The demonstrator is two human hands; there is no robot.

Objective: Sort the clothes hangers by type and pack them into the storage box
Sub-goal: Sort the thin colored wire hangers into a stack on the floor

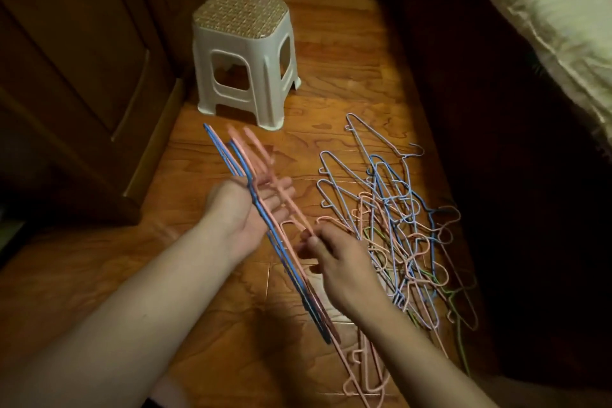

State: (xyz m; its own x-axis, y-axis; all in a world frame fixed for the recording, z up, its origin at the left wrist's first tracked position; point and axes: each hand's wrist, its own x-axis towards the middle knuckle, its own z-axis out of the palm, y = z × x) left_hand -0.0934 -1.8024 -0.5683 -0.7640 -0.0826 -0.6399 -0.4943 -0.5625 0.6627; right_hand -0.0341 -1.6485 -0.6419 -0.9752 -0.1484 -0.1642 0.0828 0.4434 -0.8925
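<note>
Hangers in hand: bundle of thin blue and pink wire clothes hangers [265, 209], laid across the left hand [251, 205] and fanning out toward 11 o'clock, long ends running back toward 5 o'clock.
Left grip: palm up, fingers pretty much straight, so it's more of a shelf than a clamp. My guess is it's kept flat so each new hanger can just be laid onto the stack.
Right grip: right hand [334, 258] has its fingertips pinched on a pink wire at the near edge of the bundle, looks like it's nudging that one into line with the rest.
Loose pile: tangled heap of blue, pink and a few green wire hangers [397, 225] on the wooden floor [331, 76] at 3 o'clock of the hands, hooks snagged through each other. Probably why they get pulled one at a time.
More pink ones: a few pink hangers [361, 371] lie on the floor at 5 o'clock, under the right forearm.
Storage box: can't see one anywhere in view.
Other stuff: white plastic stool with a woven-pattern top [245, 56] at 12 o'clock, dark wooden cabinet [82, 60] at 9 o'clock, bed with pale bedding [546, 10] at 2 o'clock.
Progress: early I'd say, most hangers are unsorted and nothing's packed.
</note>
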